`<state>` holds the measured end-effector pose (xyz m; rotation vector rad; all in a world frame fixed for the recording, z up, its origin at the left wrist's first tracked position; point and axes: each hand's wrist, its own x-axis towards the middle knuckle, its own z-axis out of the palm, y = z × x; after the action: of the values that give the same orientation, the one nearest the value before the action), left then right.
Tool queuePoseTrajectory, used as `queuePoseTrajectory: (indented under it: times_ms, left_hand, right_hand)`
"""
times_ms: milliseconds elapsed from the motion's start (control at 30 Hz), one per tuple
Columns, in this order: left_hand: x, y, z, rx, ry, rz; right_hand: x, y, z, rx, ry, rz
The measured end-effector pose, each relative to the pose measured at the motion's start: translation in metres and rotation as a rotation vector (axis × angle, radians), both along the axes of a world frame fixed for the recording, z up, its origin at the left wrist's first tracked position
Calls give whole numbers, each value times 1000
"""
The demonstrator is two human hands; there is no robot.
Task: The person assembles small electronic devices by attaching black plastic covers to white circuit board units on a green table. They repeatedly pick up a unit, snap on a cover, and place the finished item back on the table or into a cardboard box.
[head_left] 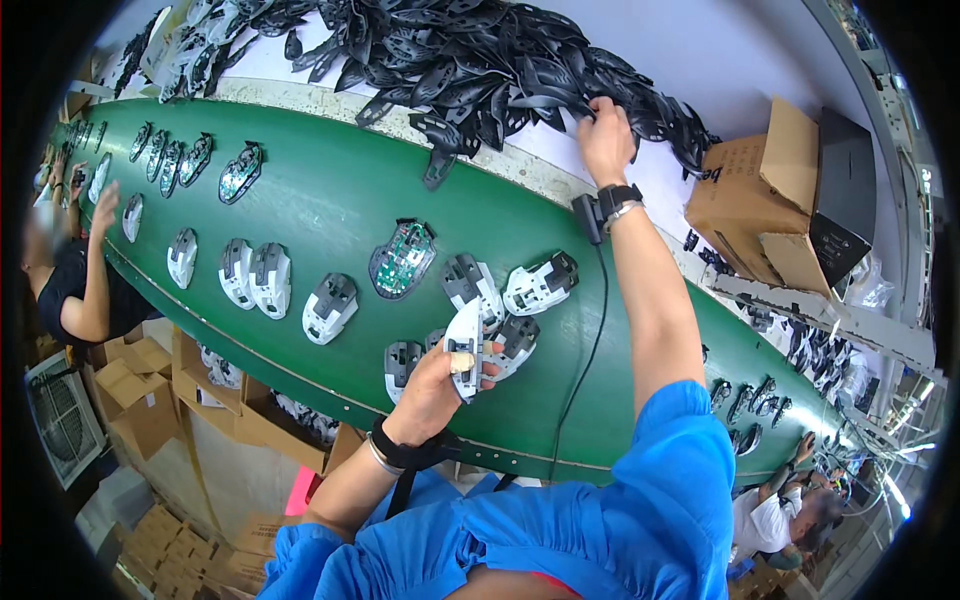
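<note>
My left hand point(437, 385) grips a white and grey mouse shell point(466, 345) just above the near edge of the green conveyor belt point(330, 200). My right hand point(605, 135) reaches far across the belt into a heap of black plastic parts point(470, 60) and pinches one of them. Both wrists wear black straps; a cable runs from the right one. Other white mouse shells point(540, 285) lie on the belt right by my left hand, and a green circuit board in a black base point(402, 260) lies just beyond them.
More mouse shells point(255, 275) and circuit board bases point(240, 172) lie along the belt to the left. A person in black point(85, 290) works at the left, another person point(780, 510) at lower right. An open cardboard box point(775, 195) stands right; cartons point(140, 395) sit under the belt.
</note>
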<state>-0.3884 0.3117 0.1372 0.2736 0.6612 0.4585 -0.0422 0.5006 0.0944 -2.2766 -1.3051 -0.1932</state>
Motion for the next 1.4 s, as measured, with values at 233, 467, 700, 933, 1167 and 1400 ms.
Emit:
queuePoseTrajectory:
  times_ms: [233, 467, 700, 933, 1167, 1400]
  left_hand:
    - [-12, 10, -4, 144, 92, 14]
    - [-14, 11, 10, 196, 116, 23]
    - [-5, 26, 32, 270, 34, -25]
    - [37, 19, 68, 1414, 265, -441]
    - [65, -33, 66, 1480, 362, -318]
    - [74, -68, 59, 980, 250, -258]
  right_hand:
    - [7, 35, 17, 256, -124, 319]
    - [-2, 22, 19, 260, 12, 195]
    - [-22, -142, 114, -462, 1198, 638]
    - [-60, -221, 133, -419, 1078, 722]
    - [-84, -307, 108, 231, 1607, 146]
    - [-78, -337, 108, 799, 1454, -40]
